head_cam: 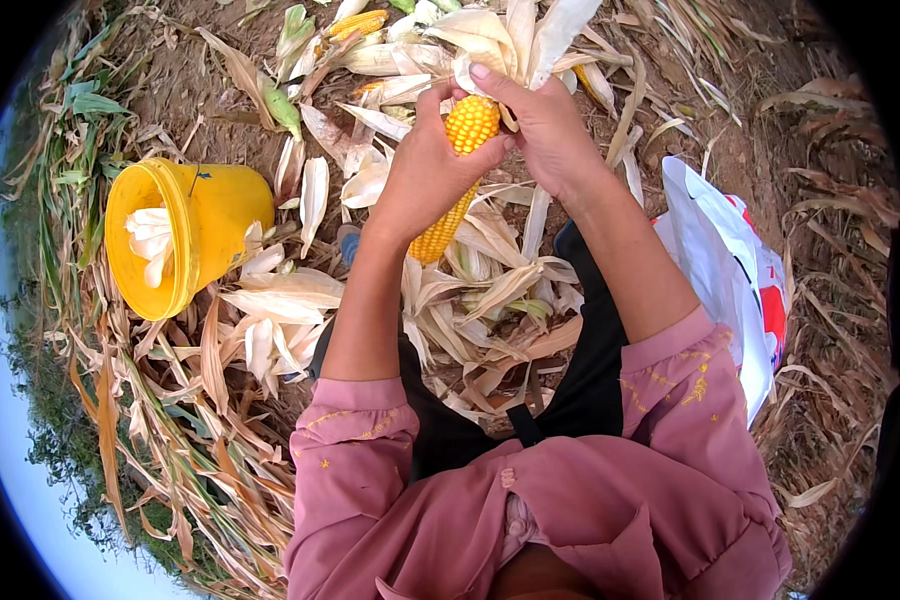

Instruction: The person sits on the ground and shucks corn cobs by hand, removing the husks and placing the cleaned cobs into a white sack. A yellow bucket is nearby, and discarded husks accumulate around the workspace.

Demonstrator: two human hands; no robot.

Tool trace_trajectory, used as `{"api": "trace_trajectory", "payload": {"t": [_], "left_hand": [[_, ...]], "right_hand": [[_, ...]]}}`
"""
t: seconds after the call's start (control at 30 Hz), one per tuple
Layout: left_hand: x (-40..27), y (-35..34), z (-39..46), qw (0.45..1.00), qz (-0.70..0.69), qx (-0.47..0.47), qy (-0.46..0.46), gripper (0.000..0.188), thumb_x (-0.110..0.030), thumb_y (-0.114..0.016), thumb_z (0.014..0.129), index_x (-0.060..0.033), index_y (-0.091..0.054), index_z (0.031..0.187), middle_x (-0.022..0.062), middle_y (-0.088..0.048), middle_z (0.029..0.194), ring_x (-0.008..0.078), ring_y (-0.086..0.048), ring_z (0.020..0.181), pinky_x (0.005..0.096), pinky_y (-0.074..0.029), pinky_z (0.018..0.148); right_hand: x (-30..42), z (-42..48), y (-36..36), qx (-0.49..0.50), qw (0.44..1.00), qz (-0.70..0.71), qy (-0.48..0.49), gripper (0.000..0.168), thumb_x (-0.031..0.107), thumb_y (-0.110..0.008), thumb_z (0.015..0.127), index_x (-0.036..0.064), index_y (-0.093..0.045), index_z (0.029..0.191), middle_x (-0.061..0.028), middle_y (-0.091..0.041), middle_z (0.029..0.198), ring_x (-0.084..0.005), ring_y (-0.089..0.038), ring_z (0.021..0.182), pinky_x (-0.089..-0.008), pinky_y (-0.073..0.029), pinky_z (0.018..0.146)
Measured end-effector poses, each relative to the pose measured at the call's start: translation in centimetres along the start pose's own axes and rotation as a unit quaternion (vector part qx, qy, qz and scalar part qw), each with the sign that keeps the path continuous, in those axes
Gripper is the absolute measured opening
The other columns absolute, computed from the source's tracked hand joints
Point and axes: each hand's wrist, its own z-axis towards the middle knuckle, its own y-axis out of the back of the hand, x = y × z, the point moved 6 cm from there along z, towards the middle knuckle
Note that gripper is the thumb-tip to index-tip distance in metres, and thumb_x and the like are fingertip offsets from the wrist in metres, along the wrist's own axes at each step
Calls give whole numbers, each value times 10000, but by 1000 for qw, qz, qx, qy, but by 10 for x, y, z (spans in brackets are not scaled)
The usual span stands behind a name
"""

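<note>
My left hand (433, 165) is wrapped around a yellow corn cob (472, 124), whose bare kernels show above and below the fingers. The cob slants, its lower end pointing toward my lap. At its upper end, my right hand (544, 124) grips the pale dry husk (521, 41) where it is folded back from the kernels. Both hands meet at this base, and the fingers partly hide the join between husk and cob. Beneath them, a heap of loose dry husks (495, 292) covers the ground between my legs.
A yellow plastic bucket (232, 202) lies tipped at the left with husks (150, 240) inside. Beyond my hands lie bare cobs (356, 25) and husked ears (397, 58). A white plastic sack (720, 247) with red print stands at the right. Dry stalks (195, 420) cover the left side.
</note>
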Motion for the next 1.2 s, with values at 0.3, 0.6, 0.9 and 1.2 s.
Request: {"api": "trace_trajectory", "payload": {"t": [0.3,0.6,0.9,1.2], "left_hand": [[-4,-9,-4,997,-1,80,-8,743,-405,-708,721,32,-374,1221,223,-588,1021,308,-603,949,347,-461,811],[-19,-20,-10,960,-191,204,11,626,-391,-656,798,5,-423,1222,110,-553,1068,170,-543,945,296,-440,825],[-7,-40,-8,963,-209,164,31,514,-410,-603,838,2,-471,1116,85,-550,934,136,-542,849,277,-450,749],[-9,-46,-15,923,-324,186,87,475,-406,-586,857,-22,-446,1097,46,-531,837,98,-547,675,251,-463,540]], "right_hand": [[-5,4,12,-97,992,76,-16,243,109,-525,877,-49,-505,1060,-105,-594,896,-176,-603,766,-312,-523,707],[-5,14,26,-8,971,222,-91,175,142,-444,916,-22,-499,890,-87,-530,692,-224,-570,670,-373,-514,680],[12,1,36,-254,961,106,-9,175,160,-413,937,3,-425,861,-59,-507,702,-125,-471,536,-315,-501,573],[27,-4,29,-241,965,11,103,227,213,-437,941,-9,-421,895,-52,-460,648,-102,-423,498,-280,-460,522]]}}
